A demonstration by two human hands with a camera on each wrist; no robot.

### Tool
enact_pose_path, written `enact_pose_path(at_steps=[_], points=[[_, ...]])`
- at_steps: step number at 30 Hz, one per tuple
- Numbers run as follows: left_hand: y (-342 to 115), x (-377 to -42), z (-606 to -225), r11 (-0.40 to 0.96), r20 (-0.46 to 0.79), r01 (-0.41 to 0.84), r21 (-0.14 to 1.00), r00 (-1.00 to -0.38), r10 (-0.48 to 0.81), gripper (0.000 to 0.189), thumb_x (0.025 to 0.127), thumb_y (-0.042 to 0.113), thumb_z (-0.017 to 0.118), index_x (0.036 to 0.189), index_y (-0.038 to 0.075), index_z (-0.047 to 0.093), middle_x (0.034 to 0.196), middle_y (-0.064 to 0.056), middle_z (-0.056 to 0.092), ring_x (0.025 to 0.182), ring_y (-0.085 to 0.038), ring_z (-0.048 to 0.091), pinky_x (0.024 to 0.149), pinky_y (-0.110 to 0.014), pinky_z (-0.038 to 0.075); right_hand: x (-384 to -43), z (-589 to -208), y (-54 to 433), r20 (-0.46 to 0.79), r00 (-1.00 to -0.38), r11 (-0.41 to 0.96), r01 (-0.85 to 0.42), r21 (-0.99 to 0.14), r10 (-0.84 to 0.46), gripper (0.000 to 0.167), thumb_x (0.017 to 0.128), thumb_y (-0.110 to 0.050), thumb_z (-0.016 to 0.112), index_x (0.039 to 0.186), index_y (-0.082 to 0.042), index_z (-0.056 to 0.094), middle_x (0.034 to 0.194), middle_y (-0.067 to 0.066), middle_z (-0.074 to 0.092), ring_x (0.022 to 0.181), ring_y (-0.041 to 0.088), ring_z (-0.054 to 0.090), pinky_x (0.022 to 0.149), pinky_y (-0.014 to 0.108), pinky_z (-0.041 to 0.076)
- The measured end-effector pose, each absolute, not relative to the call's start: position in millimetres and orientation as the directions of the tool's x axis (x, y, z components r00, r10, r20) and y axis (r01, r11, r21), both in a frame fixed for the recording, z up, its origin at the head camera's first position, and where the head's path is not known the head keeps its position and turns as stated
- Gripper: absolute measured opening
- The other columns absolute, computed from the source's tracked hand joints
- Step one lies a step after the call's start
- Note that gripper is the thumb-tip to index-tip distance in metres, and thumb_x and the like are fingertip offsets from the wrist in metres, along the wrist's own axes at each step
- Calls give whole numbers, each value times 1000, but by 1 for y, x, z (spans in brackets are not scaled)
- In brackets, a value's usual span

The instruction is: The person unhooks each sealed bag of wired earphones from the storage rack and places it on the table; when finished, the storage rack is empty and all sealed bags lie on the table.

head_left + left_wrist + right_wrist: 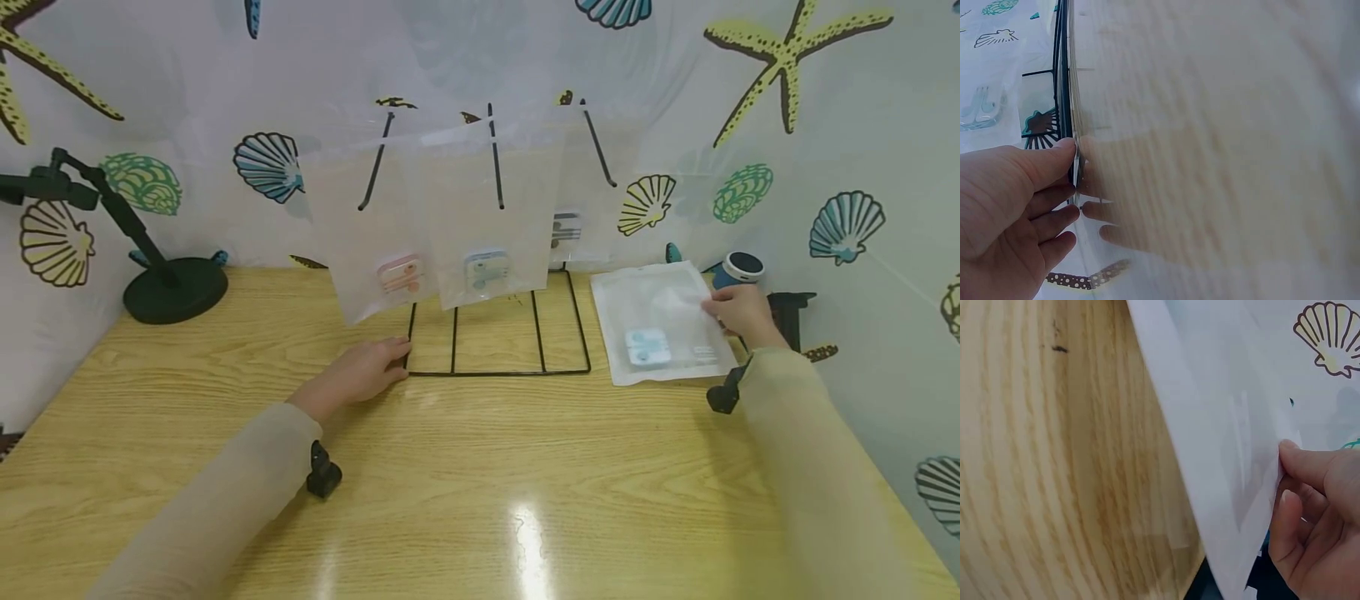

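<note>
My left hand (356, 373) is at the left front corner of a black wire display rack (498, 374), pinching its base wire between thumb and fingers; the left wrist view shows the thumb on the wire. From the rack's hooks (497, 175) hang translucent plastic bags, one with a pink print (401, 275) and one with a blue-grey print (487, 268). A third bag (573, 229) hangs partly hidden at the right. My right hand (746, 315) pinches the right edge of another frosted bag (667, 292) with a light blue print, lying on the table.
Behind the right hand stands a blue, dark-topped cylinder (738, 268) beside a black object (789, 312). A black stand with a round base (176, 289) is at the table's back left. A shell-printed curtain (480, 58) backs the wooden table (480, 483).
</note>
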State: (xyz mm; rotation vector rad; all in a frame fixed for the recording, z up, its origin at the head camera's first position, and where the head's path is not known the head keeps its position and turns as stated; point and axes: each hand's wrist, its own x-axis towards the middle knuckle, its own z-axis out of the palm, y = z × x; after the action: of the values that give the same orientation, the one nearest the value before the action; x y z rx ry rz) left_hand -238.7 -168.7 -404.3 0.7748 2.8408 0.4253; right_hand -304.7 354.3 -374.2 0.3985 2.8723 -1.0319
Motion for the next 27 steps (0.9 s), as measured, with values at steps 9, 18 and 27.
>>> enact_pose_path(at_steps=[9,18,27], points=[[-169,-238,-404,828,-87,464,314,-855,512,50,93,16,57,135,-6,41,137,-24,38,124,-38,38,100,-48,34,-309,-387,351,-213,-921,675,385,-630,326,40,94,-16,53,125,8,51,106,19,52,62,13,50,47,17,43],[-170,-238,-403,829,-89,463,314,-855,512,50,93,16,56,135,-7,41,138,-24,38,125,-38,37,101,-49,33,-308,-394,352,-180,-909,659,399,-638,376,37,93,-16,53,122,7,54,109,20,51,53,8,48,43,16,41],[-170,-238,-404,829,-82,470,303,-854,514,50,93,15,56,135,-7,41,137,-25,39,124,-38,38,100,-48,34,-308,-398,354,-200,-892,628,431,-648,405,35,94,-13,49,124,5,55,110,19,52,59,12,49,41,14,39]])
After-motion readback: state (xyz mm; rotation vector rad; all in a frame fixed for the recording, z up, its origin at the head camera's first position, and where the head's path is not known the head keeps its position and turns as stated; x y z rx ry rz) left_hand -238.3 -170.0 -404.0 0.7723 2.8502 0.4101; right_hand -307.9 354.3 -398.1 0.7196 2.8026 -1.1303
